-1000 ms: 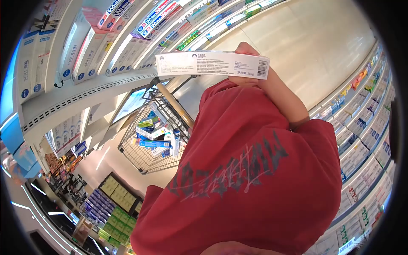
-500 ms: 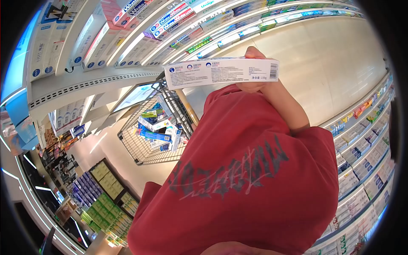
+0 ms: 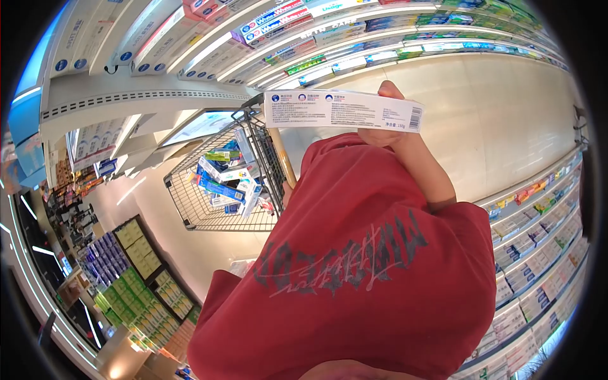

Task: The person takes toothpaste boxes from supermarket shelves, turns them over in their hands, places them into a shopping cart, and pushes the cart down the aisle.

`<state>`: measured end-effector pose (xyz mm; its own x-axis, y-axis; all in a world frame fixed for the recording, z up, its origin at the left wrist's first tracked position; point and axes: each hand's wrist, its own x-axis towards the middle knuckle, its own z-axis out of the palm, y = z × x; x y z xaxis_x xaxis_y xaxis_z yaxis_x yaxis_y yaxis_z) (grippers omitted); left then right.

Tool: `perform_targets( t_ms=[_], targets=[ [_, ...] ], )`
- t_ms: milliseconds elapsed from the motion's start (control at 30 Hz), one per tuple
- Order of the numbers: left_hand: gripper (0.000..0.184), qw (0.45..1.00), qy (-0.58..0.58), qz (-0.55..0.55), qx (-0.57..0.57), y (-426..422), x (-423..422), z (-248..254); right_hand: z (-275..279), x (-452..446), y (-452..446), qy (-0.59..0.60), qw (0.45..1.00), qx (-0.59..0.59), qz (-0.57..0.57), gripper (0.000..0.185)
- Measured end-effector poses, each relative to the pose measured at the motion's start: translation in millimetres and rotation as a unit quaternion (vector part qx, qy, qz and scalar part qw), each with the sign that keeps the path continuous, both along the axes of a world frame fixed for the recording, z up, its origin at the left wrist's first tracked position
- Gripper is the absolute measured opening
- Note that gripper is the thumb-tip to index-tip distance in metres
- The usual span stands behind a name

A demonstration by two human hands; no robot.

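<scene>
My right hand (image 3: 387,120) grips a long white toothpaste box (image 3: 342,111) near its right end, thumb over the top edge and fingers beneath. The side with small print, round blue icons, a barcode and "150g" faces me. Below and left of the box stands a wire shopping cart (image 3: 218,218) with several toothpaste boxes (image 3: 221,189) lying jumbled inside. A sliver of what looks like my left hand (image 3: 287,192) shows beside the cart handle (image 3: 280,158). The red shirt hides the rest of it, so its fingers cannot be seen.
Shelves (image 3: 152,82) packed with toothpaste boxes run along the left and top. Another stocked shelf (image 3: 538,259) curves down the right side. Stacked green and purple packages (image 3: 120,272) stand at lower left. Pale floor (image 3: 500,120) lies between the shelves.
The toothpaste box sits slightly farther right and turns a little clockwise, still in my right hand. The cart and shelves have shifted in view as the camera moved.
</scene>
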<state>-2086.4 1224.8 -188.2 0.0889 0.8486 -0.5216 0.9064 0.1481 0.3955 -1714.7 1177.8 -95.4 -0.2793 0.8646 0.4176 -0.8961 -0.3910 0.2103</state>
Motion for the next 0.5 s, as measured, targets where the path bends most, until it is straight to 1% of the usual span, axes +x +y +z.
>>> perform_targets(
  t_ms=[67,133,267,333,367,400,433,467,500],
  targets=[
    [0.036,1.000,0.012,0.004,0.006,-2.3,7.9,2.5,-2.1,-5.1,7.4,0.002,1.000,0.011,0.010,0.074],
    [0.036,1.000,0.022,0.010,0.008,-5.4,15.0,6.3,-10.3,-9.7,16.2,0.009,0.997,0.069,0.033,0.076],
    [0.036,0.999,0.016,-0.016,-0.029,-6.4,9.8,6.4,-11.5,-16.9,22.5,-0.002,0.998,0.047,0.050,0.075],
    [0.037,0.992,-0.021,-0.086,-0.089,6.5,-18.6,-10.7,-12.7,-23.0,29.9,-0.007,0.998,0.018,0.061,0.074],
    [0.038,0.985,-0.041,-0.117,-0.116,14.8,-33.7,-17.4,-16.0,-25.4,36.0,-0.029,0.997,0.001,0.072,0.072],
    [0.040,0.977,-0.007,-0.189,-0.098,25.0,-38.4,-13.9,-22.3,-28.9,42.2,-0.050,0.995,-0.015,0.086,0.071],
    [0.041,0.962,0.027,-0.258,-0.080,32.1,-31.4,-0.2,-25.3,-28.0,40.5,-0.072,0.992,-0.030,0.100,0.070],
    [0.043,0.942,0.064,-0.325,-0.061,45.2,-28.1,11.6,-31.9,-33.7,44.6,-0.076,0.985,-0.079,0.130,0.069],
    [0.050,0.943,0.024,-0.331,-0.022,57.4,-24.3,23.1,-38.5,-40.1,46.8,-0.083,0.976,-0.127,0.156,0.068]
  ],
)
